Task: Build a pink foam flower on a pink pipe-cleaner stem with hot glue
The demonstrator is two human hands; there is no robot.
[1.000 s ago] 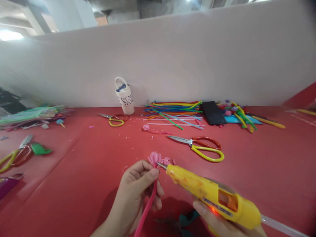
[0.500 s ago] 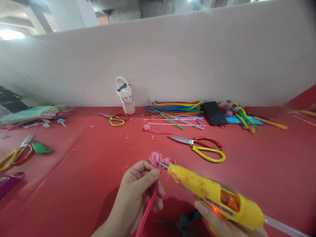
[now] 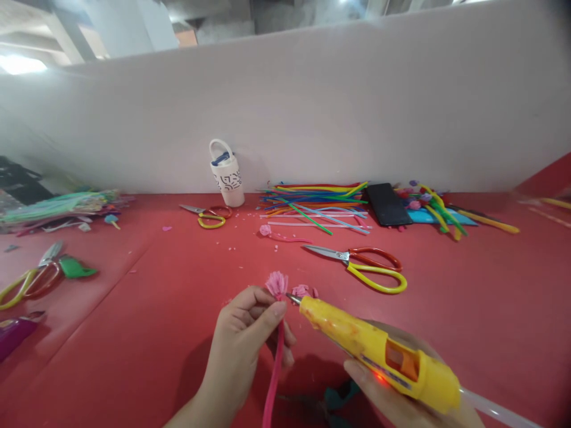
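One pink stem (image 3: 275, 377) in the head view is pinched in the left hand (image 3: 247, 336), just under its flower head (image 3: 277, 284), above the red table (image 3: 134, 345); the right hand (image 3: 392, 407) wraps a glue gun (image 3: 352, 330). The stem looks light and bendy, the flower head crushable; the stem's top seems the safest hold.

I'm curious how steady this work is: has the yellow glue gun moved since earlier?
Yes: the yellow glue gun has shifted slightly left at its rear, judged against the nearby scissors.
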